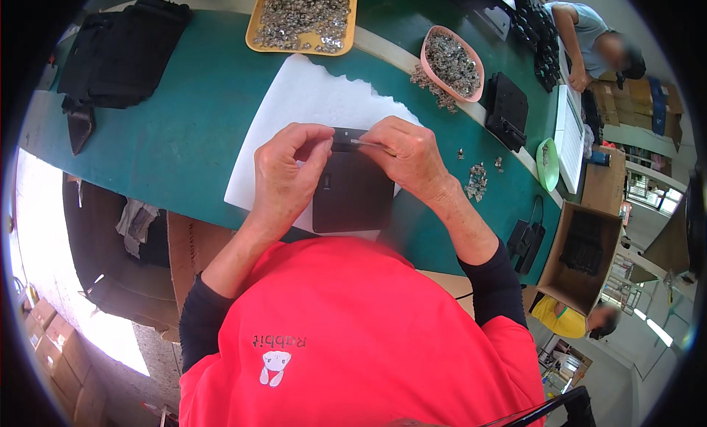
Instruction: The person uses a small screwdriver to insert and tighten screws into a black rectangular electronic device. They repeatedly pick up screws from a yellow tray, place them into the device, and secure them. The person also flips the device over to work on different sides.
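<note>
A dark flat plastic casing (353, 193) lies on the white foam sheet (309, 95), close to my body. My left hand (289, 173) is at the casing's far left corner, thumb and forefinger pinched together; whatever is between the fingertips is too small to make out. At the far right corner, my right hand (409, 158) pinches a thin metal piece (362, 142), its tip lying over the casing's far strip. The rest of that piece is hidden by my fingers.
On the green table (199, 95) stand a yellow tray (352, 29) and a pink bowl (480, 67), both with small metal parts. Loose metal parts (476, 182) lie to the right. Black casings (121, 51) are stacked at far left. A person (585, 40) works at far right.
</note>
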Demonstrator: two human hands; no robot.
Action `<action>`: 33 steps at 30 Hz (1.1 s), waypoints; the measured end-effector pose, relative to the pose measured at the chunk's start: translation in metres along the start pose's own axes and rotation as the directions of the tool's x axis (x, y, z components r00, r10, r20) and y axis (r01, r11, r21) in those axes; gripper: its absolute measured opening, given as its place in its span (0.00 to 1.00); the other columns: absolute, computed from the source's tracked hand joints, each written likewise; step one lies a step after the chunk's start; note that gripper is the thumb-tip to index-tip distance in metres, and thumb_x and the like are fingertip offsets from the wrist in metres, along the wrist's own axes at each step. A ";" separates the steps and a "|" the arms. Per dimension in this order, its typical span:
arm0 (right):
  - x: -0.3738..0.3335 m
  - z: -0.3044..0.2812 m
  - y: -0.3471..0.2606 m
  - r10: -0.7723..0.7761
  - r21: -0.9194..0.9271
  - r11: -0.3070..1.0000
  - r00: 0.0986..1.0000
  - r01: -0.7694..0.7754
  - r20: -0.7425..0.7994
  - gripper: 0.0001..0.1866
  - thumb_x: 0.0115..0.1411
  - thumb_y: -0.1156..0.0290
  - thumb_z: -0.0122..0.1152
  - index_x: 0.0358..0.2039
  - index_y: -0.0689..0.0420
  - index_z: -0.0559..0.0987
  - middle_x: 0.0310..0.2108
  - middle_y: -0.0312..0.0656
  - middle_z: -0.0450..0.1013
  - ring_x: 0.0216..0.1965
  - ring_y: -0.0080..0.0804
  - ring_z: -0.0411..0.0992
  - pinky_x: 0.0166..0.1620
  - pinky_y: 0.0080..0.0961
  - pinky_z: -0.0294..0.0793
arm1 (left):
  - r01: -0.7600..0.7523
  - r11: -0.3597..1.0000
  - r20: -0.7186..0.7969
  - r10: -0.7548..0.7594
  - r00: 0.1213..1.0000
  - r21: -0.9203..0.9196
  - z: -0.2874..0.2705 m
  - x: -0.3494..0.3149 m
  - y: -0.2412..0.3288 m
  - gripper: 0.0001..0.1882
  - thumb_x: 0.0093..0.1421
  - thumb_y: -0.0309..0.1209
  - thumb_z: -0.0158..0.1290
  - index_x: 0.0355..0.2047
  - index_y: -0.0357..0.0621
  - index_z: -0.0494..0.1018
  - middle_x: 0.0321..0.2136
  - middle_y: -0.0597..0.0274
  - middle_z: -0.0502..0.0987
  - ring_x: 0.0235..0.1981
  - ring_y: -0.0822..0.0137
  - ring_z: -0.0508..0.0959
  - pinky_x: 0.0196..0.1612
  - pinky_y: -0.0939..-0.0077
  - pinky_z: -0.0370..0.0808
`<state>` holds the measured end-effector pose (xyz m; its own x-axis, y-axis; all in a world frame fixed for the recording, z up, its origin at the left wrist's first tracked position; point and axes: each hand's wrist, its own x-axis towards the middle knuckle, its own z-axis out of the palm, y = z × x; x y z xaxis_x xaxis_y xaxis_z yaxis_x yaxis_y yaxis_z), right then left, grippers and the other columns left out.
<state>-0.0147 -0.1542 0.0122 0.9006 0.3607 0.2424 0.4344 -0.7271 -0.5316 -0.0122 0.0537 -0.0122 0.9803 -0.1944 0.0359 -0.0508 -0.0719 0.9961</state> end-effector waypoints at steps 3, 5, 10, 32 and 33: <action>-0.001 0.004 0.000 -0.017 -0.008 1.000 0.999 0.017 -0.049 0.09 0.47 0.80 0.69 0.31 0.57 0.81 0.29 0.40 0.76 0.28 0.36 0.76 0.30 0.27 0.75 | -0.082 0.993 -0.009 0.083 0.996 0.081 0.001 -0.001 0.000 0.06 0.59 0.19 0.55 0.38 0.35 0.77 0.29 0.63 0.79 0.31 0.75 0.80 0.34 0.83 0.76; -0.002 0.004 0.000 -0.048 -0.042 0.998 0.997 0.045 -0.060 0.09 0.47 0.80 0.69 0.31 0.57 0.81 0.29 0.39 0.76 0.28 0.35 0.76 0.30 0.26 0.74 | -0.120 0.987 -0.005 0.121 0.993 0.110 0.002 0.000 0.000 0.07 0.58 0.18 0.56 0.37 0.35 0.77 0.29 0.62 0.79 0.30 0.74 0.80 0.34 0.82 0.75; -0.001 0.004 0.001 -0.053 -0.064 0.997 0.997 0.049 -0.055 0.10 0.46 0.80 0.70 0.31 0.57 0.82 0.29 0.38 0.75 0.28 0.32 0.75 0.30 0.25 0.74 | -0.207 0.960 -0.029 0.216 0.976 0.187 0.006 0.000 -0.002 0.06 0.57 0.17 0.56 0.35 0.37 0.77 0.27 0.60 0.78 0.26 0.72 0.78 0.31 0.81 0.74; 0.022 -0.014 0.010 0.349 0.211 0.887 0.895 -0.411 0.280 0.07 0.49 0.77 0.70 0.29 0.62 0.80 0.25 0.33 0.72 0.27 0.19 0.71 0.31 0.18 0.70 | -0.216 0.960 -0.058 0.229 0.972 0.179 0.011 0.000 -0.002 0.08 0.54 0.16 0.55 0.34 0.39 0.76 0.25 0.55 0.75 0.24 0.58 0.77 0.27 0.69 0.73; 0.021 -0.013 0.010 0.328 0.203 0.901 0.908 -0.384 0.261 0.07 0.49 0.77 0.69 0.29 0.62 0.80 0.25 0.34 0.72 0.27 0.19 0.72 0.31 0.19 0.71 | -0.217 0.960 -0.058 0.230 0.971 0.178 0.011 0.000 -0.003 0.08 0.54 0.16 0.55 0.34 0.39 0.76 0.25 0.54 0.75 0.24 0.57 0.77 0.27 0.69 0.73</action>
<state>0.0089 -0.1611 0.0230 0.9562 0.2410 -0.1662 0.0421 -0.6751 -0.7365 -0.0144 0.0433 -0.0156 0.9517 -0.1482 0.2689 -0.2952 -0.2013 0.9340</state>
